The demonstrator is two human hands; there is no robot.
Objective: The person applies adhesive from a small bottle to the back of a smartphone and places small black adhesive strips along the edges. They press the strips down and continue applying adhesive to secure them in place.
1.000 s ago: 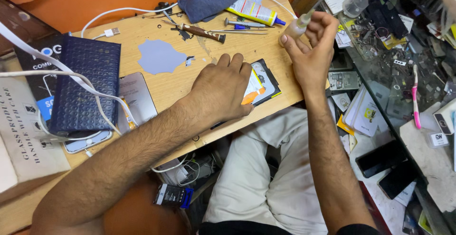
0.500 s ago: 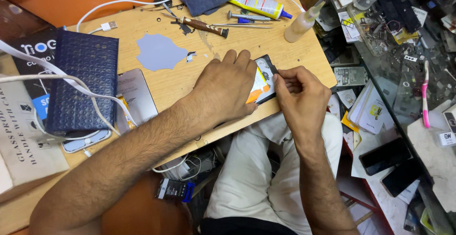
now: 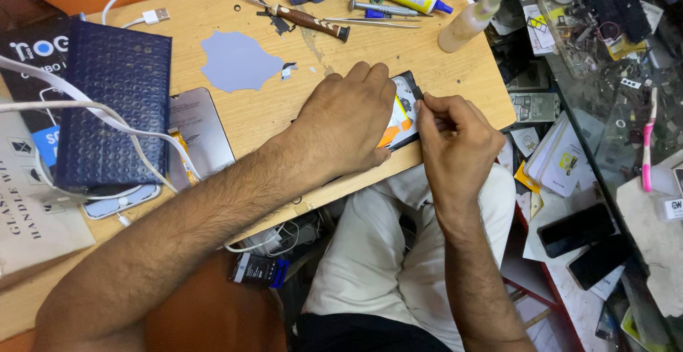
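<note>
My left hand (image 3: 346,125) lies flat, pressing an opened phone (image 3: 403,112) onto the wooden table (image 3: 455,74) near its front edge; my right hand (image 3: 451,138) pinches the phone's edge.

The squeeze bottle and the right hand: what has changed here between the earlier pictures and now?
The right hand let go of the squeeze bottle, which now stands on the wooden table near its far right corner. The hand then came down toward the body to the right edge of the opened phone, fingertips pinched there. The left hand stayed flat on the phone, and the tools did not move.
</note>
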